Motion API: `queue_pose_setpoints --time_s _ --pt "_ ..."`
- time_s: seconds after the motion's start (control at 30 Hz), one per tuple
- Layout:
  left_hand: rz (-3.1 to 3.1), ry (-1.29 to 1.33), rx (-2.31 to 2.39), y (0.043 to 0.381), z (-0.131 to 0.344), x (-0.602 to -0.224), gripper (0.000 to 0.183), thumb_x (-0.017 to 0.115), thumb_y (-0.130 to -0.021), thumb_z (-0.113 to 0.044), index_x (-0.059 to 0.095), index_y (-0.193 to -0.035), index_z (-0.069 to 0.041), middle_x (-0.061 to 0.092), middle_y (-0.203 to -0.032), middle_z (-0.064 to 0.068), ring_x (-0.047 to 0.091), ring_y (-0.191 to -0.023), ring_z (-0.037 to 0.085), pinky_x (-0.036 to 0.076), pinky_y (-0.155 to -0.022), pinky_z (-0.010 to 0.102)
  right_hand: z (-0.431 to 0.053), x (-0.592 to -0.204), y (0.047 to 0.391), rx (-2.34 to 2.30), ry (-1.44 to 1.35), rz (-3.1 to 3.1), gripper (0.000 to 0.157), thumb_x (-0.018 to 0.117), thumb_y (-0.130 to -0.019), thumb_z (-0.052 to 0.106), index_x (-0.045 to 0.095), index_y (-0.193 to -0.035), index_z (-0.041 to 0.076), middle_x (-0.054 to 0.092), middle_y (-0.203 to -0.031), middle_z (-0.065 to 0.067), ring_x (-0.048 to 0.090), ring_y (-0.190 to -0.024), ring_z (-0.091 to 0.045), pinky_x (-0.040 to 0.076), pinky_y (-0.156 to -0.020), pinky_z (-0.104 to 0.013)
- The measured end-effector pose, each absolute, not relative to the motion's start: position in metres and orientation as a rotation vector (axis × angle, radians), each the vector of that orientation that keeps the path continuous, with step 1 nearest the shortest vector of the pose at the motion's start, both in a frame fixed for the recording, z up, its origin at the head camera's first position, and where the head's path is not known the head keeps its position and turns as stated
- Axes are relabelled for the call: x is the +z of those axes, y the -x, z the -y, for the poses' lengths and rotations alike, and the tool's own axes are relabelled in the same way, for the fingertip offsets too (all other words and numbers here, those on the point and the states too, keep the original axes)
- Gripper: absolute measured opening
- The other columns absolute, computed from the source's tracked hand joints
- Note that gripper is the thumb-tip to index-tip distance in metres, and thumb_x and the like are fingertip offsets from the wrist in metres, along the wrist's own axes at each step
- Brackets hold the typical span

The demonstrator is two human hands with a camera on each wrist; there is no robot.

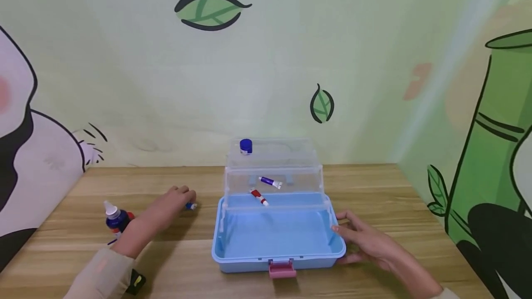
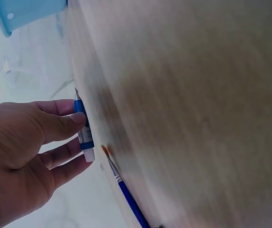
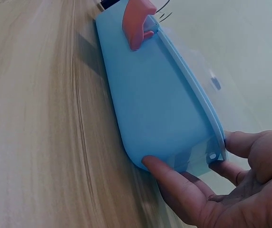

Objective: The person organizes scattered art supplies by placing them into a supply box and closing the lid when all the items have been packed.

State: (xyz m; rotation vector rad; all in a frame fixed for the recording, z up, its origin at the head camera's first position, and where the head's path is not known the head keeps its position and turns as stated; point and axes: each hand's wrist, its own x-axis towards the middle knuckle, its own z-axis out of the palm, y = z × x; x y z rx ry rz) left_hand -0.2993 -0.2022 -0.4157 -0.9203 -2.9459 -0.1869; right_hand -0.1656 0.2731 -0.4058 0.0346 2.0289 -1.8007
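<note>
My left hand point(image 1: 166, 207) pinches a small blue paint tube point(image 2: 84, 130) between thumb and fingers, low over the table left of the box; its white cap points down in the left wrist view. A light blue storage box point(image 1: 274, 239) stands with its clear lid point(image 1: 287, 153) raised at the back and a pink latch point(image 1: 282, 269) in front. Around the box's right end my right hand point(image 1: 367, 241) grips the rim with the thumb, fingers against the outer wall. A purple paint tube point(image 1: 270, 182) and a red paint tube point(image 1: 259, 197) lie in the clear upper part.
A blue jar point(image 1: 246, 146) shows at the raised lid. By my left forearm stands a dark blue bottle with a pointed nozzle point(image 1: 117, 219), a red item partly hidden behind it. A blue-handled paintbrush point(image 2: 131, 202) and a black object point(image 1: 136, 282) lie close by.
</note>
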Motion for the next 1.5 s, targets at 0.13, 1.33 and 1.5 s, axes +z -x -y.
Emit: queue_pose_setpoints --time_s 0.13,1.33,1.5 --pt "2.92 0.931 -0.182 0.295 0.203 -0.411 0.022 0.068 -0.091 0.007 0.062 -0.106 -0.008 0.063 -0.103 0.01 0.057 -0.09 0.027 0.057 -0.08 0.044 -0.272 -0.404 0.166 -1.793 -0.051 -2.037 0.048 0.059 -0.104 0.03 0.035 -0.137 0.004 0.044 -0.13 -0.024 0.063 -0.106 -0.03 0.06 -0.08 -0.053" --pt "2.842 0.951 -0.231 0.261 0.162 -0.356 0.024 0.066 -0.093 0.009 0.064 -0.115 0.0 0.061 -0.108 0.011 0.061 -0.101 0.027 0.058 -0.088 0.043 -0.272 -0.404 0.166 -1.811 -0.001 -2.032 0.049 0.058 -0.105 0.027 0.033 -0.139 0.002 0.045 -0.127 -0.024 0.063 -0.103 -0.03 0.059 -0.081 -0.054" --pt "2.793 0.993 -0.176 0.257 0.159 -0.352 0.024 0.065 -0.093 0.009 0.063 -0.115 0.0 0.062 -0.111 0.011 0.061 -0.105 0.028 0.057 -0.09 0.043 -0.272 -0.404 0.166 -1.803 -0.004 -2.039 0.048 0.058 -0.105 0.027 0.033 -0.138 0.002 0.045 -0.125 -0.024 0.064 -0.103 -0.03 0.06 -0.081 -0.054"
